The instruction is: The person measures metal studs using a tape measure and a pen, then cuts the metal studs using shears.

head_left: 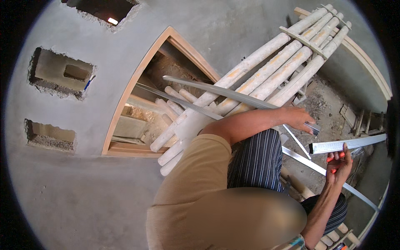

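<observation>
My left hand [298, 118] reaches across at the middle right, its fingers closed round a long grey metal channel [225, 91] near the channel's cut end. The rest of that strip slants up and left over wooden poles. At the right, my right hand [341, 166] is closed on a tool with red-orange handles [334, 157]; its working end cannot be made out. A fingertip of that hand touches a second, shiny metal channel [352, 143], which runs off to the right. The open ends of the two channels face each other, apart.
Whitewashed poles [266, 75] tied with crosspieces lean through a wood-framed opening [125, 96] in the grey wall [83, 183]. More metal strips [306, 162] lie below my hands. A small ladder [362, 123] and rubble [329, 104] are at the right.
</observation>
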The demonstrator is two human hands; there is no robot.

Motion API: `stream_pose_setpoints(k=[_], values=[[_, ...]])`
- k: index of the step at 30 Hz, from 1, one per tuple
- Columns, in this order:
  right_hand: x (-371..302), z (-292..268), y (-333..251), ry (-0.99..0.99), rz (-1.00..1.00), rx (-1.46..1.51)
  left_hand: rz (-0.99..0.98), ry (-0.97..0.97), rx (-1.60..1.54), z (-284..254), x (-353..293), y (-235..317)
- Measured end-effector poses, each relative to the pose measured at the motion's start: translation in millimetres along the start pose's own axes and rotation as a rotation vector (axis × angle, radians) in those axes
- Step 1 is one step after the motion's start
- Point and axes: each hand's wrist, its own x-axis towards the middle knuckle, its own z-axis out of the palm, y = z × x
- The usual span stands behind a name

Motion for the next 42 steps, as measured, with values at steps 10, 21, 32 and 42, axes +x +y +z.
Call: stream_pose_setpoints(k=[10,21,32,42], values=[[-4,-11,-21,0.150,-0.058,-0.070,-0.094,-0.280,-0.236,15,49,12],[-22,-11,-15,0.072,-0.065,0.114,-0.276,-0.266,-0.304,46,20,-8],[-31,-3,-25,0.077,-0.063,0.140,-0.442,-0.239,0.042,26,-77,-96],[-38,-9,-36,0.091,-0.062,0.171,-0.197,-0.200,-0.007,36,-27,-41]])
